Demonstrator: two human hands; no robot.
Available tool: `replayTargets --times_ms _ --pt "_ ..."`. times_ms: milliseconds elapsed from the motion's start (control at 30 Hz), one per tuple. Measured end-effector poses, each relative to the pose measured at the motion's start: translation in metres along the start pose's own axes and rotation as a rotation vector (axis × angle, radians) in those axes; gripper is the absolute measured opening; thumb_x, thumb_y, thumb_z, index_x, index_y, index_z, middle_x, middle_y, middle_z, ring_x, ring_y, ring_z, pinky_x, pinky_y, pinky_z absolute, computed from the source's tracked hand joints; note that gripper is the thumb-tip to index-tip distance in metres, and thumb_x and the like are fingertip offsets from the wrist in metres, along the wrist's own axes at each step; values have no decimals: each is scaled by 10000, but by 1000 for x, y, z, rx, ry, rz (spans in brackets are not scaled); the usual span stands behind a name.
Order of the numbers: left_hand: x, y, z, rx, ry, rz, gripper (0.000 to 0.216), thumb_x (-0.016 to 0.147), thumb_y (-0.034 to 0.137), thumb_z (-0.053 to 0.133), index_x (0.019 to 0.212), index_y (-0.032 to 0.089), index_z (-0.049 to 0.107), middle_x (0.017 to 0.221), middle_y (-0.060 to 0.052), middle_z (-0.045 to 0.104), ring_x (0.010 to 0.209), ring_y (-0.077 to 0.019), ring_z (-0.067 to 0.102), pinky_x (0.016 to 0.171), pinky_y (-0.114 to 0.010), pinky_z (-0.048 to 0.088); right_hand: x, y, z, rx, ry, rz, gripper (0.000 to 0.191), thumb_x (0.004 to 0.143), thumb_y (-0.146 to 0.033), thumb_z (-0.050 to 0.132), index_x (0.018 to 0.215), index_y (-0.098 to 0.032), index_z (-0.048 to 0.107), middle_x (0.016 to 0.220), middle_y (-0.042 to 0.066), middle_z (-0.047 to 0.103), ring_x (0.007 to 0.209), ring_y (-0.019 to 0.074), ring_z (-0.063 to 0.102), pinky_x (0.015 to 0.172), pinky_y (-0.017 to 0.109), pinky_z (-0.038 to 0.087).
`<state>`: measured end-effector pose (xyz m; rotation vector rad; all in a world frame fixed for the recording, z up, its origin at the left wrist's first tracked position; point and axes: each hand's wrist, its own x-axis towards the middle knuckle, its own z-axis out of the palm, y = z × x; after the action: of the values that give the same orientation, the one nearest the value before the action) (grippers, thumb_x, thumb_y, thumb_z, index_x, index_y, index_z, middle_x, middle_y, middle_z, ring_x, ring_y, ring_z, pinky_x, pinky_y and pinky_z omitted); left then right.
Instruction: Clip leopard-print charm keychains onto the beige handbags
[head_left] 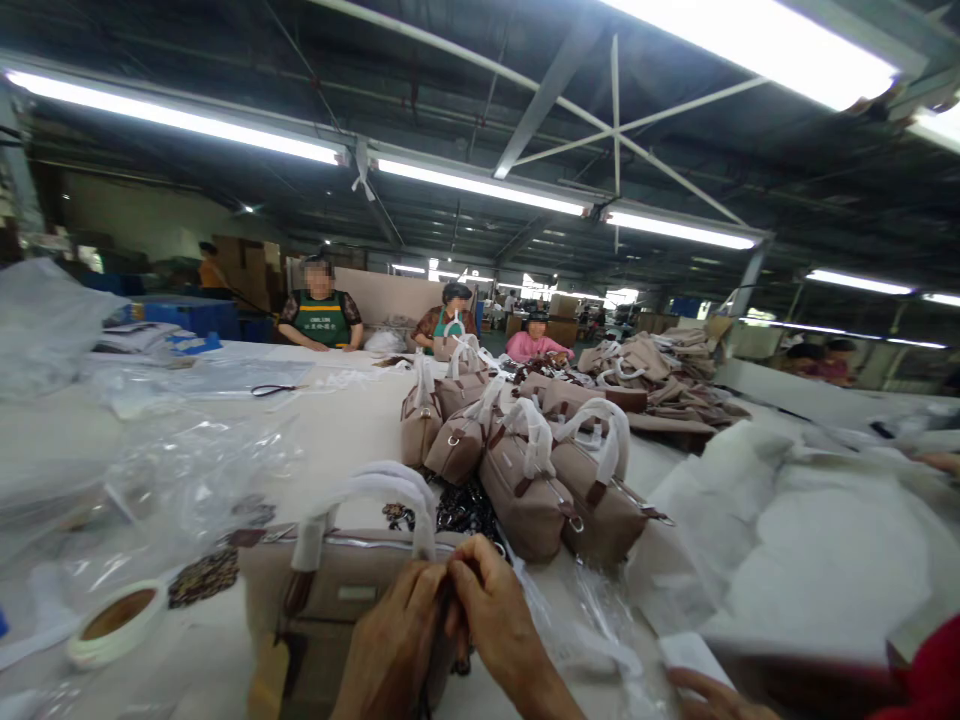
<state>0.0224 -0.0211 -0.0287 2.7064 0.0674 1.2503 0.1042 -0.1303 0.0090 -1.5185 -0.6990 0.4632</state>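
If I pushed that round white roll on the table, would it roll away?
Probably not: the white roll lies on its flat side on the table, so it would likely slide. Stood on its edge, that round shape might roll. It's probably fairly stiff, since the ring looks neatly round.

Left hand (401,620): bare, back upward, fingers bent forward beside the right.
Right hand (491,592): bare, thumb and forefinger pinched together.
Wrists (544,685): bare, angled inward, hands meeting.
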Motion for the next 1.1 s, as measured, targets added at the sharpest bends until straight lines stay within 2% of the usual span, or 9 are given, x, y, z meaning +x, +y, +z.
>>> replayTargets --times_ms 167,300,400,467,567,733,833,1000,1100 --pt "8 5 -3 147 -92 -13 183 878 92 454 898 230 573 781 -1 636 646 -147 662 506 -186 469 2 -6 -12 -115 -8 49 223 849 -428 502 769 -220 506 488 -54 526 345 108 418 318 199 305" --pt "5 10 -5 141 -118 -20 219 844 41 439 885 221 557 849 -26 650 664 -162 661 512 -203 462 -1 -13 -23 -286 116 -120 199 838 -363 534 711 -213 566 641 -6 600 559 143 545 485 227 417" --pt "1 17 -6 39 -123 -14 231 844 33 421 922 214 542 951 -51 660 738 -163 671 563 -208 477 -2 -14 -23 -270 247 -197 228 844 -397 549 726 -206 593 666 7 607 631 158 560 555 242 438" --pt "-1 23 -7 -60 -148 3 210 859 50 420 918 213 539 918 -43 662 741 -155 668 578 -199 470 -1 -10 -18 -88 255 -139 276 841 -470 568 794 -200 595 618 -8 592 520 132 520 470 229 404" --pt "1 32 -12 -226 -188 -22 164 883 92 434 828 212 531 758 -3 645 640 -124 637 559 -179 435 4 -3 -9 360 149 20 352 806 -541 622 874 -198 575 549 -42 571 365 79 418 352 188 316" --pt "7 35 -23 -529 -157 -113 99 863 153 516 779 203 531 739 9 637 645 -100 599 601 -160 418 17 5 -10 933 221 191 379 576 -282 879 791 -176 585 716 -20 668 466 43 534 415 129 431" --pt "10 34 -30 -666 -113 -254 113 870 197 530 761 195 560 724 6 620 652 -103 575 612 -168 415 22 4 -18 1028 235 206 358 565 -205 890 794 -179 616 668 -53 635 497 41 558 465 128 488" --pt "14 34 -33 -981 -134 -653 149 856 292 557 775 177 605 623 21 554 557 -106 531 515 -185 425 18 -4 -27 1024 269 34 290 635 -235 862 837 -215 655 695 -70 635 505 28 533 465 119 477" --pt "15 29 -27 -1153 -106 -822 191 817 354 619 788 165 608 649 15 573 560 -111 550 493 -194 458 9 -7 -25 958 228 -28 257 652 -270 852 838 -234 679 777 -53 664 573 49 567 504 150 495"
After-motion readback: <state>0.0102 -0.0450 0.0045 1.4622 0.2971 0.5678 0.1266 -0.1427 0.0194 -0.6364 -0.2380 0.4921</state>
